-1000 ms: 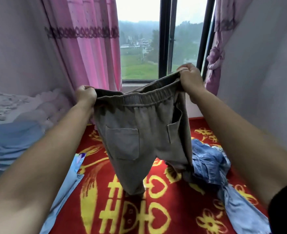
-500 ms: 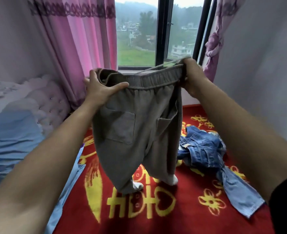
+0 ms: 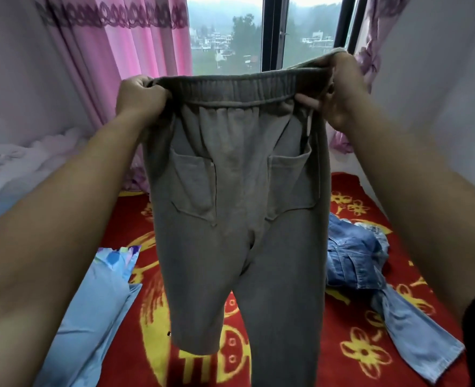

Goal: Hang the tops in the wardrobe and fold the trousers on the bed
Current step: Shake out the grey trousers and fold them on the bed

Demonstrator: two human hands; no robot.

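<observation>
Grey-brown trousers [image 3: 239, 208] with an elastic waistband and two patch pockets hang in the air above the bed. My left hand [image 3: 140, 96] grips the waistband's left end. My right hand [image 3: 339, 88] grips the right end, fingers curled round the fabric. The waistband is stretched flat between both hands and the two legs dangle down toward the red bedspread [image 3: 350, 325]. Crumpled blue jeans [image 3: 353, 261] lie on the bed to the right, one leg trailing toward the near right corner.
A light blue pillow [image 3: 91, 317] lies on the bed's left side. Pink curtains [image 3: 136, 48] hang left of the window [image 3: 225, 37], another curtain at right. A white wall [image 3: 440, 93] closes the right side. A padded headboard shows at far left.
Both hands have pulled the waistband wide and level, so the trousers now hang flat and closer to me. My left hand has regripped the left end. The legs have lifted off the bedspread.
</observation>
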